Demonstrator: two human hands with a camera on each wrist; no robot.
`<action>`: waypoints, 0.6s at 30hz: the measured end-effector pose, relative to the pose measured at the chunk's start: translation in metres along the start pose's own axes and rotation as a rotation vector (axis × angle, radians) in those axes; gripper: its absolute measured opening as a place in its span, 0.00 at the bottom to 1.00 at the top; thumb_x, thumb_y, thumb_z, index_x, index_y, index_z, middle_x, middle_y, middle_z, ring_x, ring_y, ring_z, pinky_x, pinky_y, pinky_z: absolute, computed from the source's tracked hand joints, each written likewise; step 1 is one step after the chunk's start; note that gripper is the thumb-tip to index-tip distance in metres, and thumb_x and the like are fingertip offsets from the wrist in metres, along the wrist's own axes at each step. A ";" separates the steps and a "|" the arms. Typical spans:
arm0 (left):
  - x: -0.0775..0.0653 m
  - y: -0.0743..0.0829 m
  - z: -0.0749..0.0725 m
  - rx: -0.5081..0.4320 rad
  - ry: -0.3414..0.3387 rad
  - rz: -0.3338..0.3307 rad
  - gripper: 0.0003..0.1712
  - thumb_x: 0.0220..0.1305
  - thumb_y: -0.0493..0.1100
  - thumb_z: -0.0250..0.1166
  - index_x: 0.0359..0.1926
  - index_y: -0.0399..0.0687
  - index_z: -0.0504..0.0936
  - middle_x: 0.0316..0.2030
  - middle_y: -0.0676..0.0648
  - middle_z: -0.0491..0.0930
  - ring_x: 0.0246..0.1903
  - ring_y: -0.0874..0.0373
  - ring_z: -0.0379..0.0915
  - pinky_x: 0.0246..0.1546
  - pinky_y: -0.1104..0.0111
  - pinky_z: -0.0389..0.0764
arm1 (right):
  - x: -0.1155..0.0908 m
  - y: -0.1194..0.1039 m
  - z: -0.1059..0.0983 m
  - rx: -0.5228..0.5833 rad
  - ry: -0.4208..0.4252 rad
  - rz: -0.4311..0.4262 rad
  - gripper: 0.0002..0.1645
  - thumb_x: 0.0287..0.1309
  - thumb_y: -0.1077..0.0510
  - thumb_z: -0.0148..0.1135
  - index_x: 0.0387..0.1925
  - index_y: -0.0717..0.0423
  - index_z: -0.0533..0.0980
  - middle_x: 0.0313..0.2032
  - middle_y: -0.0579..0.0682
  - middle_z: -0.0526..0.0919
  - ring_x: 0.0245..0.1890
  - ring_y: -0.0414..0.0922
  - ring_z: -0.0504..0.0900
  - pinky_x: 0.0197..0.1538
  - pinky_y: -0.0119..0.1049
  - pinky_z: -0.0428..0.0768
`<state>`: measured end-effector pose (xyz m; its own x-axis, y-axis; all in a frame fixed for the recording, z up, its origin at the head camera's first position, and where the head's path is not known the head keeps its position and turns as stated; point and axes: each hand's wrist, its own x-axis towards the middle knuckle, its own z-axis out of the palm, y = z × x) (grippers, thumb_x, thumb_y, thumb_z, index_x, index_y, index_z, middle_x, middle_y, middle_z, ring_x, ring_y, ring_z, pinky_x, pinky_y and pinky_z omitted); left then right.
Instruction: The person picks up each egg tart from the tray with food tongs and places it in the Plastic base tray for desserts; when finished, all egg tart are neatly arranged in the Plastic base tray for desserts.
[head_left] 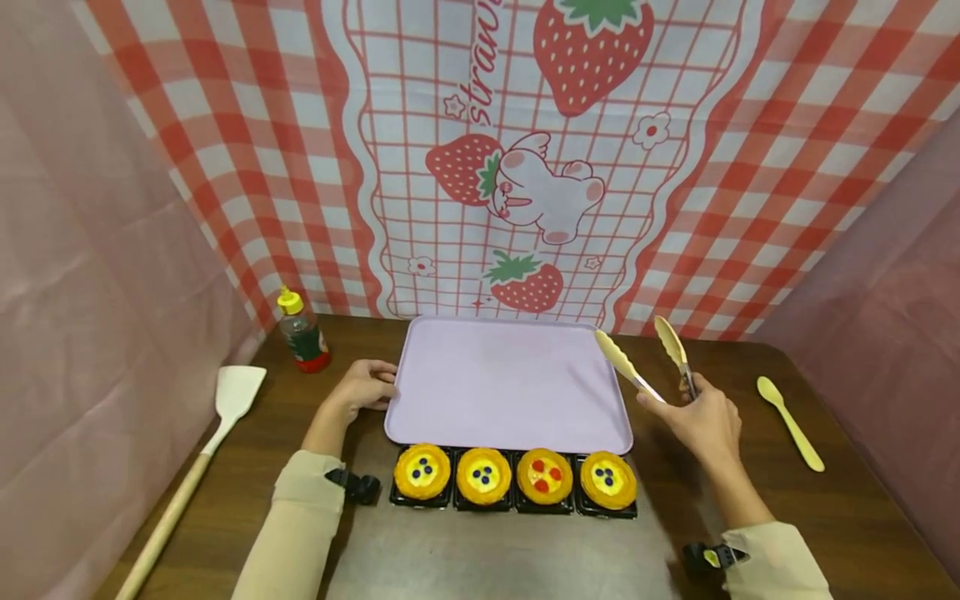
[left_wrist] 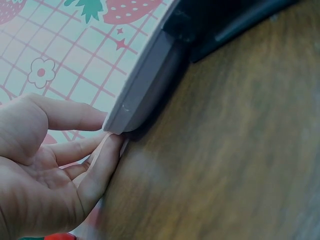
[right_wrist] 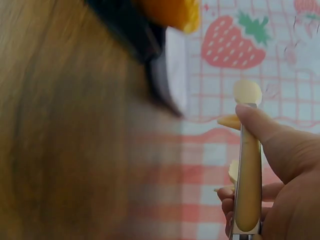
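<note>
A flat lilac tray [head_left: 502,383] lies at the back of the table. At its left edge my left hand [head_left: 365,386] pinches the rim; in the left wrist view the thumb touches the upper edge of the tray [left_wrist: 137,92] and fingers are below it. My right hand [head_left: 705,421] holds tongs [head_left: 625,365] with cream-coloured tips off the tray's right side. The tips stand wide apart with nothing between them, and the thumb lies along one arm of the tongs [right_wrist: 248,175]. Several tarts stand in a row along the tray's front edge, including a blue-dotted tart [head_left: 422,472] and a red-topped tart [head_left: 544,477].
Black square containers [head_left: 543,507] hold the tarts, on a grey sheet [head_left: 487,554]. At the left are a bottle with a yellow cap [head_left: 303,333] and a long-handled white spatula [head_left: 236,396]. A pale yellow spoon [head_left: 790,423] lies far right. A strawberry-print curtain [head_left: 480,275] hangs behind.
</note>
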<state>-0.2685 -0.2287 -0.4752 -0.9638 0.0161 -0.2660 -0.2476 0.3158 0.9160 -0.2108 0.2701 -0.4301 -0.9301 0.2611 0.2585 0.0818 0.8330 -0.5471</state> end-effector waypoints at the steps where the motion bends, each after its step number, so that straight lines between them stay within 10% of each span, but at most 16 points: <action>1: 0.000 0.000 0.000 -0.004 -0.002 -0.001 0.28 0.56 0.28 0.66 0.58 0.28 0.73 0.44 0.37 0.73 0.34 0.53 0.75 0.33 0.63 0.84 | 0.001 0.005 0.001 0.001 -0.002 0.015 0.39 0.42 0.31 0.75 0.35 0.61 0.73 0.22 0.53 0.74 0.28 0.56 0.73 0.32 0.48 0.66; 18: -0.002 0.004 -0.001 -0.003 -0.015 -0.014 0.27 0.57 0.28 0.66 0.59 0.27 0.73 0.44 0.37 0.73 0.34 0.53 0.76 0.36 0.60 0.85 | -0.002 0.033 0.020 0.006 -0.113 0.143 0.56 0.53 0.37 0.70 0.59 0.82 0.61 0.49 0.83 0.71 0.51 0.78 0.66 0.55 0.66 0.61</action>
<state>-0.2673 -0.2284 -0.4708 -0.9586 0.0260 -0.2834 -0.2614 0.3137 0.9128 -0.2135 0.2872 -0.4648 -0.9436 0.3196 0.0866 0.2142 0.7885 -0.5766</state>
